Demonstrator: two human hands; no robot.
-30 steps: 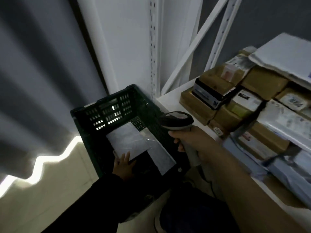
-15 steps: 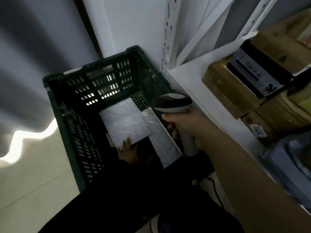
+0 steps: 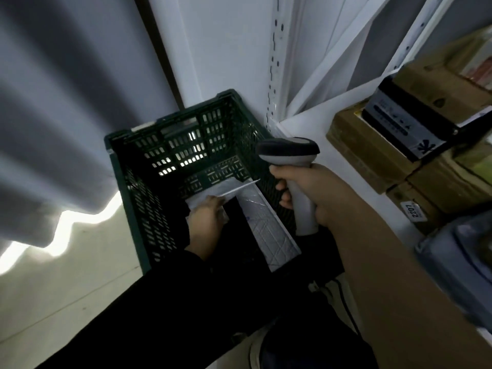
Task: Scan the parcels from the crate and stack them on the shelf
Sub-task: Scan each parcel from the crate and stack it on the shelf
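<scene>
Nearest, a black sleeve and a bare forearm cross the near rim of the crate, hiding it. Right hand — fingers clamped round the smooth grey handle of the scanner, whose dark head hangs over the crate. Left hand pinches a crinkly pale parcel by its edge, tilted up inside the slotted plastic crate — a second parcel, quilted, lies along the right wall. Beyond, cardboard boxes crowd the white shelf.

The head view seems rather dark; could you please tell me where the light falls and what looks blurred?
Head view: dim overall; brightest patch on the floor beneath the curtain, with light through the far slots of the crate; the crate's depths by the left hand sink into shadow; the parcel it grips is blurred, the scanner and 2207 label sharper.
</scene>
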